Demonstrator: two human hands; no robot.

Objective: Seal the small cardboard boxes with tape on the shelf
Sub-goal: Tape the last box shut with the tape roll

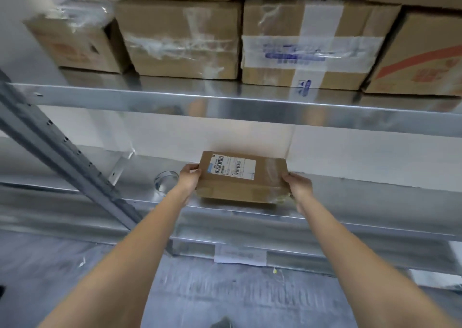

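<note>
Box point(241, 180): brown cardboard, with a white label point(233, 168) printed with black barcodes and a small blue patch. Shelf point(350, 210): silver-grey metal. Upright point(62, 157): darker grey. Upper boxes point(180, 40): brown, striped with clear and white tape; one carries blue print point(295, 55), another a red-orange band point(422, 60). Wall point(375, 157): white. Floor point(225, 295): grey, mottled. Tape roll point(165, 181): clear.

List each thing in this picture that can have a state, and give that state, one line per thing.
Small brown cardboard box with a white barcode label: closed, flat on the shelf, gripped at both ends.
Left hand: fingers curled round the box's left end.
Right hand: fingers curled round the box's right end.
Clear roll of tape: standing on the shelf, untouched, left of the box.
Large taped brown cardboard boxes: closed, stacked on the upper shelf.
</note>
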